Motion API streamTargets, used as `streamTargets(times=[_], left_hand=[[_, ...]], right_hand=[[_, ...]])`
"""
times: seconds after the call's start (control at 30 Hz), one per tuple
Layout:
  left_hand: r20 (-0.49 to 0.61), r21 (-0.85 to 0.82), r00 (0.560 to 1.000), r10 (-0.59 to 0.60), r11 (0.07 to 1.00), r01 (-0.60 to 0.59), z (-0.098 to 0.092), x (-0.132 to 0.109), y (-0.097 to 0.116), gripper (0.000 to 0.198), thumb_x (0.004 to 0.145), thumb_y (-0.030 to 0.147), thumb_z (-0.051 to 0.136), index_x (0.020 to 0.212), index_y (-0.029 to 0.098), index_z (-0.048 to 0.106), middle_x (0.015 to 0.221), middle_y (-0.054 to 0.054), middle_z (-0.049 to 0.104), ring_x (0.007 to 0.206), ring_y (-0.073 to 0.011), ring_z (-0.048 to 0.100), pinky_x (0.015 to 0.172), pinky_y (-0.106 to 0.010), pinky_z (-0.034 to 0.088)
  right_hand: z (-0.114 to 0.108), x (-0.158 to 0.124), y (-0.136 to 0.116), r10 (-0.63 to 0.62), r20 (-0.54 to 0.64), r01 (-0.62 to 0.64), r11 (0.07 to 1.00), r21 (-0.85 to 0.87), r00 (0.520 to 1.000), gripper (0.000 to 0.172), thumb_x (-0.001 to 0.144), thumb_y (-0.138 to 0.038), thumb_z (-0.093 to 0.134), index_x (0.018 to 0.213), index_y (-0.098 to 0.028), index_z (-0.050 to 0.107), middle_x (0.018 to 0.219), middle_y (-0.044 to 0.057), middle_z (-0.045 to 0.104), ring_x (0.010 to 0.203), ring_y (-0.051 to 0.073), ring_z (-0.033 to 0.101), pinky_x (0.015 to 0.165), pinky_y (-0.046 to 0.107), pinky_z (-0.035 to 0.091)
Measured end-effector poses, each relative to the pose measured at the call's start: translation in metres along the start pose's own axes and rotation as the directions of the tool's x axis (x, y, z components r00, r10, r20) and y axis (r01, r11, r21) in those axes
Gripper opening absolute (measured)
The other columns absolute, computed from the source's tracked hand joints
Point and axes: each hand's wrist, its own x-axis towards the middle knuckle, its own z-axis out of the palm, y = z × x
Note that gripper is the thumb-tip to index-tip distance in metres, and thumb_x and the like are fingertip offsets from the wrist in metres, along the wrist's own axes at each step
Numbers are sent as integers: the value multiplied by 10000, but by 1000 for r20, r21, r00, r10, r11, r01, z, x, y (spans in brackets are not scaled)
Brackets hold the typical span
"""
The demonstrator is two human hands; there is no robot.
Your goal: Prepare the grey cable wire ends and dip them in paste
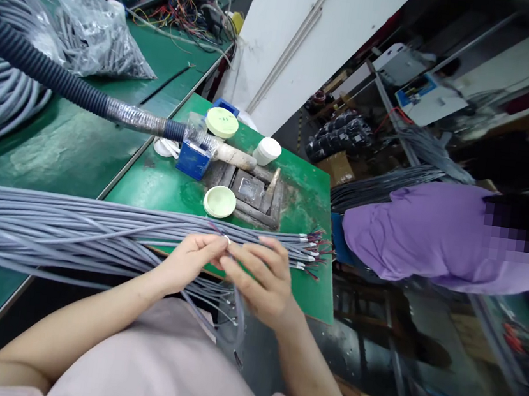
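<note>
My left hand (192, 260) pinches the end of a grey cable between thumb and forefinger. Thin dark red and blue wires stick out above the fingertips, and a small white band shows at the pinch. Close beside it, my right hand (261, 281) has its fingers curled round the same cable (239, 314), which loops down below the palm. Just beyond both hands lies a thick bundle of grey cables (72, 226), its stripped ends showing coloured wires and white bands at the right.
A solder pot (250, 190) sits on the green table (313, 197), with a ribbed extraction hose (61, 80) reaching over it. Nearby stand a pale green dish (219, 201), a round lid (222, 122) and a white jar (267, 151). A person in purple (424, 230) is at the right.
</note>
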Motion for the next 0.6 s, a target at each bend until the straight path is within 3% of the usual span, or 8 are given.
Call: streamTargets(times=[0.1,0.2,0.27,0.3,0.37,0.47,0.6], left_hand=[[-50,-2,999,-1,1000,1,6,-4,-5,374,780,494,626,725,135,715,664,-28,668,612,-116,567,631,-232,449],[-62,140,997,51,989,-42,6,-13,-7,357,770,472,641,653,141,709,685,-45,683,657,-144,597,674,-252,470],[-2,208,997,76,975,-74,6,-19,-10,365,799,457,610,636,144,705,709,-60,694,681,-160,611,678,-261,479],[42,225,996,80,970,-87,7,-22,-12,371,814,448,593,635,143,705,705,-64,693,675,-161,611,663,-260,480],[109,229,991,71,969,-94,9,-25,-16,371,828,437,578,650,140,711,664,-62,684,635,-156,601,618,-256,477],[87,171,995,50,983,-64,11,-28,-20,326,795,422,624,668,139,725,672,-62,694,644,-160,612,631,-261,486],[-97,9,995,-2,1000,3,11,-31,-19,246,679,392,736,685,146,733,773,-67,726,710,-171,636,709,-282,503]], right_hand=[[-1,-17,-12,41,34,-44,994,102,999,311,894,-145,483,1156,-255,610,1088,50,699,1047,184,581,968,406,432],[-2,-33,-19,323,15,-315,910,269,946,319,891,-138,458,1153,-253,599,998,72,700,940,195,627,816,363,503],[0,-39,-25,490,133,-499,770,397,861,195,898,-208,476,996,-226,644,808,46,693,738,173,641,652,297,500],[2,-41,-29,510,229,-554,699,453,829,190,907,-250,472,858,-217,653,692,19,667,625,149,617,580,265,473],[8,-42,-38,476,363,-598,606,524,801,361,926,-291,432,604,-204,570,506,-22,573,465,107,530,484,229,397],[17,-41,-49,508,267,-569,656,496,819,405,916,-242,425,513,-201,449,427,-39,457,409,89,426,453,235,309],[23,-42,-55,506,66,-494,795,352,860,281,869,-167,486,590,-201,478,481,-36,423,445,99,380,475,265,263]])
